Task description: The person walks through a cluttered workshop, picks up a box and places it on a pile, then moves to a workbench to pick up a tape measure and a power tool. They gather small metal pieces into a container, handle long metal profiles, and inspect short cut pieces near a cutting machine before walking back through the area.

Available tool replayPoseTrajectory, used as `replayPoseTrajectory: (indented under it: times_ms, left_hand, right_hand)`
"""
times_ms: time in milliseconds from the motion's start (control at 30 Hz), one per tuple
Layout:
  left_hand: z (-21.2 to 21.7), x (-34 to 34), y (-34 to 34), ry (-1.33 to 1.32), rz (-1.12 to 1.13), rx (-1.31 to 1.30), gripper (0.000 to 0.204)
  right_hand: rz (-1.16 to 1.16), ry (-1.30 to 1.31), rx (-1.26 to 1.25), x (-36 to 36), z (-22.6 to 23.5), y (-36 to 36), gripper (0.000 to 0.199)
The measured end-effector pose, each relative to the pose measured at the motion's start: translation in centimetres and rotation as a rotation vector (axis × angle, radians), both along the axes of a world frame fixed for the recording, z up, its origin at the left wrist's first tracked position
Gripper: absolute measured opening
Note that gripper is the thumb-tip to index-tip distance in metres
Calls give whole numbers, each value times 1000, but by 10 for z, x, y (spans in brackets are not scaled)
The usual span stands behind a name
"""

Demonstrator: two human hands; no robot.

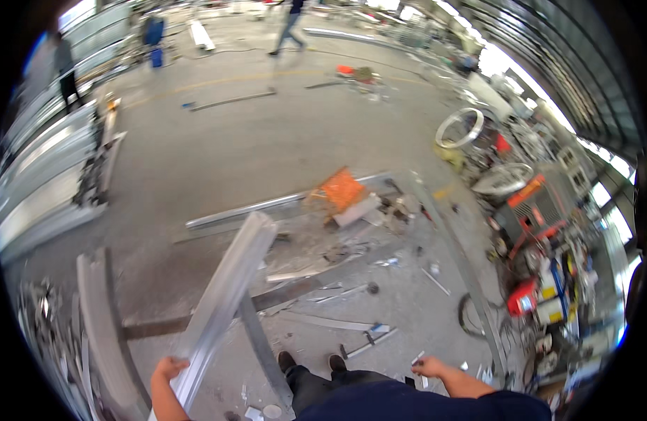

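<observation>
The wearer's left hand (172, 367), fingers curled, touches the near left side of a long silver profile (221, 298) slanting over a brown beam (288, 292); how firmly it grips cannot be told. At right, the half-closed right hand (430, 366) meets a small pale piece (417, 358), its hold unclear. Beyond lies an orange bundle (342, 189); far off, a person (289, 29) strides.

Profile (228, 291) left of shoes (287, 361), stacks (46, 175) farther left, machine (539, 209) right

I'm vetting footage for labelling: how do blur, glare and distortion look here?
Head view: the walking person and silver profile look soft; head view: bright openings glare white; head view: roof beams curve with fisheye distortion.
</observation>
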State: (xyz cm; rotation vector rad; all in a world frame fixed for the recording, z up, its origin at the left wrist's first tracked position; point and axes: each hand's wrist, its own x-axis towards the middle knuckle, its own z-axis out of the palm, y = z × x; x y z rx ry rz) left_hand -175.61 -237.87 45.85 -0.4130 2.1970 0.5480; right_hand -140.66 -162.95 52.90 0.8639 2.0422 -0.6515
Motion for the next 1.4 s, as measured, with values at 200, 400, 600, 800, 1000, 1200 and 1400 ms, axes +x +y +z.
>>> replayPoseTrajectory:
  times_ms: [200,400,600,800,1000,1200,1400]
  left_hand:
    - [-15,25,8,273,10,60,51]
    - [-18,22,4,27,-21,278,63]
    - [-52,26,-8,13,-143,210,108]
    - [-9,13,29,-100,-1,240,119]
    - [-13,46,65,159,-240,-92,114]
    - [-4,75,86,154,-325,29,105]
    - [55,139,232,74,-516,424,99]
  right_hand:
    - [-40,54,36,-22,-11,-4,44]
    - [-9,-1,0,-69,16,-39,45]
    - [8,10,-21,-74,-6,-33,46]
    - [128,65,59,-67,-2,-31,45]
    - [44,136,23,-58,15,-42,42]
    - [-66,171,-26,-15,24,-36,41]
    - [-152,196,-236,20,21,-28,58]
